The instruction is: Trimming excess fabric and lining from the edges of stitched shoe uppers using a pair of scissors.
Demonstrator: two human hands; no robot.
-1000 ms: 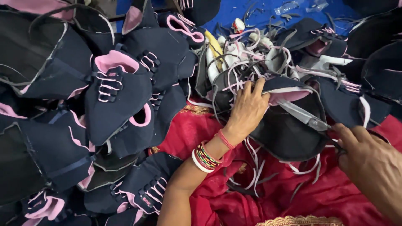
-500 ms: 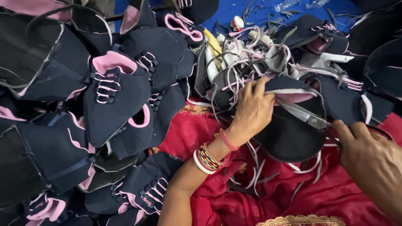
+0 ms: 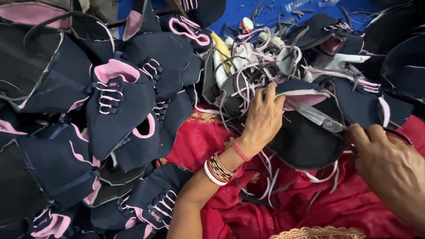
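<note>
Left hand clamped on the edge of a dark navy fabric shoe upper with pale pink lining, fingers curled over its white-trimmed rim, thumb underneath. Red, green and white bangles plus a red thread at that wrist.

Right hand closed around the handles of steel scissors; blades point left, lying on the upper's rim just beside the left fingertips. Can't tell if the blades are parted. Hands apart, with the upper between them.

The upper sits over red cloth with gold embroidered trim, which covers the lap area. Matte, soft textile, curved bowl-like shape, raw edge showing white.

Left of frame: a heap of matching navy uppers, pink collar linings, pink-and-white laces threaded through the eyelets, stitched panels. They lie overlapping, some open side up, some flattened.

Top centre: a tangle of thin cut strips, pink, white and grey, loose and curly, piled behind the left hand. A few strips also lie on the red cloth below the upper.

More dark uppers at right, partly overlapping. Blue sheet visible underneath at top, with scraps scattered on it.

No bins or boxes visible; everything lies in loose piles.
</note>
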